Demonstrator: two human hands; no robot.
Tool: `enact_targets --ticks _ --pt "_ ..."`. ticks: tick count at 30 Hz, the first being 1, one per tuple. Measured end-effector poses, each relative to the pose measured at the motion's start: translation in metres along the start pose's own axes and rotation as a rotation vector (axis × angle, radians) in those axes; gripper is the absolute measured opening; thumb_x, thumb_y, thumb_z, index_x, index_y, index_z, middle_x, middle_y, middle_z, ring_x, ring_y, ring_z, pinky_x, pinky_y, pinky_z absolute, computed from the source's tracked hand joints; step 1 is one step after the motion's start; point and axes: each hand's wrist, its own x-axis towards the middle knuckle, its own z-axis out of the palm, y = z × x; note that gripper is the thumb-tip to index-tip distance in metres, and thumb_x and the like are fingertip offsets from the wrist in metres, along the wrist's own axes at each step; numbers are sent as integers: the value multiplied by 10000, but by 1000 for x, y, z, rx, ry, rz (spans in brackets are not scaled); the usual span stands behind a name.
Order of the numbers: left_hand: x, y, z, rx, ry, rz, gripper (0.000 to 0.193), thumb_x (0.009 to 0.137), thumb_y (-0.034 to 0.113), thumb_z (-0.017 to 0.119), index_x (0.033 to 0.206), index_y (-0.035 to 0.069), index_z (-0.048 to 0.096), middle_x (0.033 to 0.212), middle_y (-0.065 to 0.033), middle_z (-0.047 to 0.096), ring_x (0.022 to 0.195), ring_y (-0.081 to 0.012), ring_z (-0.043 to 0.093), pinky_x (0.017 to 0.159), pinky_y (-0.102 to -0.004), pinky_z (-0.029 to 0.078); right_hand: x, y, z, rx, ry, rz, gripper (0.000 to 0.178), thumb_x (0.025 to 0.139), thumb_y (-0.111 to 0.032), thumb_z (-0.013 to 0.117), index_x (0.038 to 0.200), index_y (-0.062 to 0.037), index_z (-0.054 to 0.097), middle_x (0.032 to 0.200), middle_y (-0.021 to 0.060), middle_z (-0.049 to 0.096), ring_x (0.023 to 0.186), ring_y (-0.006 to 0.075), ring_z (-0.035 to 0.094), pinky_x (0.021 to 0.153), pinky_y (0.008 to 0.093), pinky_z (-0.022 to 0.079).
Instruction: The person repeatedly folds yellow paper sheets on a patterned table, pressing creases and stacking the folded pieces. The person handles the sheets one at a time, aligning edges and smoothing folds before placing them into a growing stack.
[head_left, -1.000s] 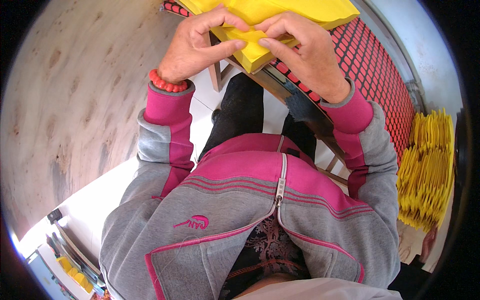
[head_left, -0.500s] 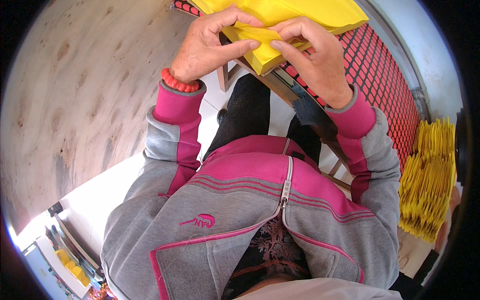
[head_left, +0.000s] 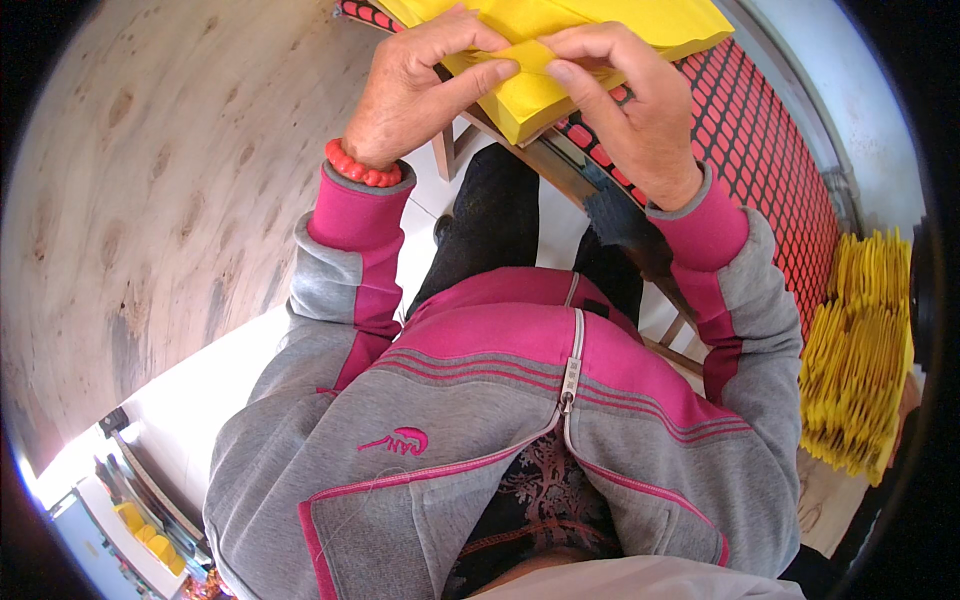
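Observation:
A stack of thin yellow sheets, paper-like, (head_left: 525,108) lies at the top of the view on a covered table. Between my hands a narrow folded flap of a yellow sheet (head_left: 530,57) rests over the stack's near corner. My left hand (head_left: 420,88), with a red beaded bracelet (head_left: 362,166) at its wrist, pinches the flap's left end between thumb and fingers. At the other end, my right hand (head_left: 640,105) pinches it the same way, thumb in front and index finger curled over the top. Some fingertips are hidden behind the sheet.
A red and black patterned cover (head_left: 765,150) lies under the yellow stack. To the left stands a large pale wooden board (head_left: 150,210). A thick pile of folded yellow pieces (head_left: 855,360) sits at the far right. My legs (head_left: 485,215) are below the table edge.
The yellow flap, loosely bent before, now lies as a flatter, neater fold between my fingers. Both hands have shifted only slightly, and more of the stack's near corner shows.

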Motion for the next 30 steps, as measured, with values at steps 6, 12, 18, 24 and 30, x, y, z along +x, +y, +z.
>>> enact_targets --ticks 6,12,18,24,30 --pt "-2 0 1 -56 25 -111 105 973 112 686 1024 21 684 1001 35 688 947 -58 599 863 -237 484 5 3 -18 -92 -50 -270 177 862 -52 774 1008 -58 673 1150 120 720 1030 229 698 877 302 540" --pt "0 1 0 -26 42 -126 114 979 128 681 1022 22 684 968 42 675 923 -51 593 844 -228 480 8 -1 -9 -182 9 -412 157 783 -103 796 898 -70 694 1229 136 692 1183 325 639 998 434 484" --pt "0 1 0 21 51 -73 123 977 133 682 1015 17 683 969 25 673 932 -66 593 862 -236 477 8 -1 -6 -233 -54 -405 148 761 -98 804 867 -59 709 1254 138 684 1197 352 631 1002 430 489" --pt "1 2 -1 16 35 -68 137 978 144 677 1004 10 668 979 20 665 930 -79 586 872 -247 473 5 -5 -4 -104 -85 -188 149 804 -54 773 896 -18 662 1230 201 683 1214 388 622 999 426 493" --pt "1 3 -2 -7 22 -77 140 978 141 677 1004 6 656 995 11 664 945 -86 581 887 -253 468 4 -6 -5 68 -104 -33 146 844 -44 741 920 12 629 1224 284 656 1195 422 627 960 417 513"
